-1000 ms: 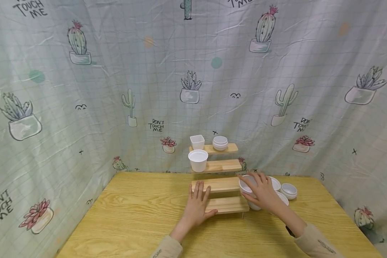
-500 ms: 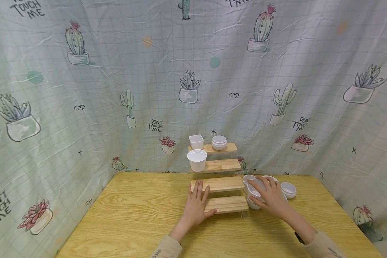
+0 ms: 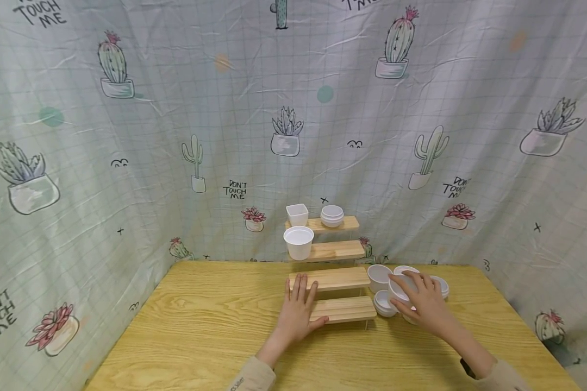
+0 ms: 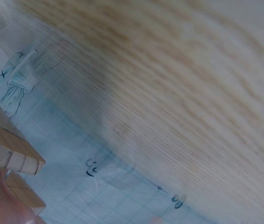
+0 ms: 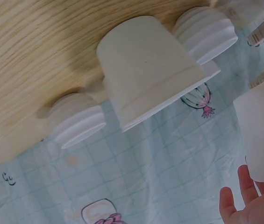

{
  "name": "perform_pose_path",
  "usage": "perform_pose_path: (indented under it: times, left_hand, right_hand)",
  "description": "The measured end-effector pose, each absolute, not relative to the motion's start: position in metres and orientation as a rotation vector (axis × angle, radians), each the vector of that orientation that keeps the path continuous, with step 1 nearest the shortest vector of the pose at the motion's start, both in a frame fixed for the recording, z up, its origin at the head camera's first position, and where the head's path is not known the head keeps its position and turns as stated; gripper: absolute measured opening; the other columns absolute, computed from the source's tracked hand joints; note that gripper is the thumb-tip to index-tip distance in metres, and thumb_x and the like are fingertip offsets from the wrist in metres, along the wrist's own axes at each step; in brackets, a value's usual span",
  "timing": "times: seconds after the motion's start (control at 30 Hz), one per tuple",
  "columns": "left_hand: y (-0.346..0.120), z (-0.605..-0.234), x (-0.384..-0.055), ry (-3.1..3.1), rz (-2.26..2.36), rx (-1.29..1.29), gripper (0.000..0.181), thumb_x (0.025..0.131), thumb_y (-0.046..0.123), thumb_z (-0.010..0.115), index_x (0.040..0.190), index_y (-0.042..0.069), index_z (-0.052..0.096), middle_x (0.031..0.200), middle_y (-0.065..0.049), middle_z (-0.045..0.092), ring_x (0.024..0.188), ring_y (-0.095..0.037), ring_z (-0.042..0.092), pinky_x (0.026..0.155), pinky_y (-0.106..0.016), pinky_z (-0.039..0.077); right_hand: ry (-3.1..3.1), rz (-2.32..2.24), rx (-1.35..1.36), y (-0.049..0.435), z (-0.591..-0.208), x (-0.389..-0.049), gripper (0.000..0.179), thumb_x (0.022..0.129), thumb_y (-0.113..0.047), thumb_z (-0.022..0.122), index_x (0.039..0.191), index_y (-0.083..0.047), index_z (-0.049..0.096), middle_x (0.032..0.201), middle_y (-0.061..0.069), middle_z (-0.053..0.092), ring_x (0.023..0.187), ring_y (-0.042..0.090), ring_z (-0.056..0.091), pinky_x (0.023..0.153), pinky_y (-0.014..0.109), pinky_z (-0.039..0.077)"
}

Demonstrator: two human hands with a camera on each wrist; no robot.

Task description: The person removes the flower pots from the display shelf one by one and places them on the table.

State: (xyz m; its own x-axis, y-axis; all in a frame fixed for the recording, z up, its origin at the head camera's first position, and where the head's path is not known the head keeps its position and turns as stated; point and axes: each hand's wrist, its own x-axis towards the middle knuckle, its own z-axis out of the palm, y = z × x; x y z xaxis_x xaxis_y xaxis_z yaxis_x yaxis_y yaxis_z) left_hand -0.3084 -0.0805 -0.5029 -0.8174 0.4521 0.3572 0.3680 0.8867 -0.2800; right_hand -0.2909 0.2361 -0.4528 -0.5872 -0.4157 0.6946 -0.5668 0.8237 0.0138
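Observation:
My right hand (image 3: 428, 305) grips a white tapered pot (image 3: 397, 292) by its side, above other white pots right of the stepped wooden stand. In the right wrist view, this pot (image 5: 261, 133) appears at the right edge, with fingertips (image 5: 246, 179) against it. My left hand (image 3: 295, 314) rests with straight fingers on the left end of the stand's two lower shelves (image 3: 344, 309). The left wrist view catches only part of that hand (image 4: 1, 196) beside the shelf ends (image 4: 19, 156).
On the table (image 3: 200, 320), a deep pot (image 3: 378, 278), a small ribbed pot (image 3: 383, 305) and others cluster around the right hand. The upper shelves hold a square pot (image 3: 297, 214), a ribbed round pot (image 3: 332, 215) and a wide-rimmed pot (image 3: 299, 244). A cactus-print curtain (image 3: 235, 136) hangs behind.
My right hand has carried the gripped pot rightward, away from the stand's right end, uncovering the deep pot and the small ribbed one. My left hand has stayed on the stand.

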Motion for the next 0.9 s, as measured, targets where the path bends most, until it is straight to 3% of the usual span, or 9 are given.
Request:
perform_pose_path:
  times: [0.57,0.9]
  left_hand:
    - [-0.081,-0.505,-0.31,-2.624,0.31,-0.593,0.086,0.08,0.073,0.022,0.143,0.014,0.019,0.147,-0.021,0.017,0.137,-0.034,0.014,0.108,-0.053,0.016]
    - [-0.081,-0.504,-0.309,-2.622,0.285,-0.595,0.086,0.08,0.072,0.025,0.142,0.013,0.021,0.146,-0.021,0.018,0.137,-0.034,0.014,0.108,-0.053,0.015]
  right_hand:
    - [-2.309,0.287,0.63,0.264,-0.458,-0.283,0.048,0.077,-0.04,0.064,0.118,-0.015,0.054,0.112,0.021,0.05,0.094,0.038,0.043,0.072,0.05,0.03]
    - [-2.325,0.297,0.597,0.28,-0.461,-0.278,0.051,0.068,-0.025,0.072,0.115,-0.016,0.056,0.114,0.018,0.047,0.096,0.037,0.04,0.069,0.048,0.027]
